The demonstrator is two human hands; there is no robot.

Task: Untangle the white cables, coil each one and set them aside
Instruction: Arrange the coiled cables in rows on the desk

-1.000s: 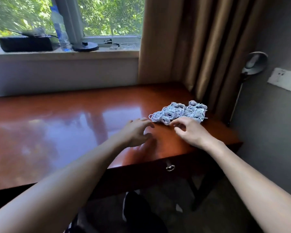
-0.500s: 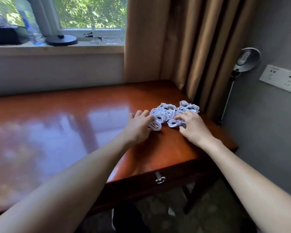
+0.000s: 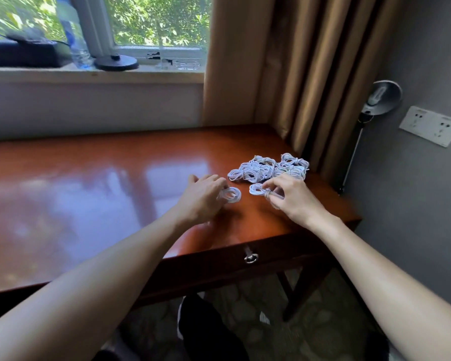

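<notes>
Hands are held apart: a small coil (image 3: 231, 195) is gripped by the left hand (image 3: 203, 198), a second coil (image 3: 257, 190) is pinched by the right hand (image 3: 290, 198). Cable pile (image 3: 268, 168) lies just beyond both hands. Each coil should be drawn clear separately, slowly, so no pile loop is snagged.

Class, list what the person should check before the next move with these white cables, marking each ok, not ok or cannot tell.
1. Left hand has a grip on the left coil: ok.
2. Right hand pinches the right coil: ok.
3. The two coils lie apart: ok.
4. Left coil apart from the pile: ok.
5. Right coil free of the pile: cannot tell.
6. Bare desk to the left for setting down: ok.
</notes>
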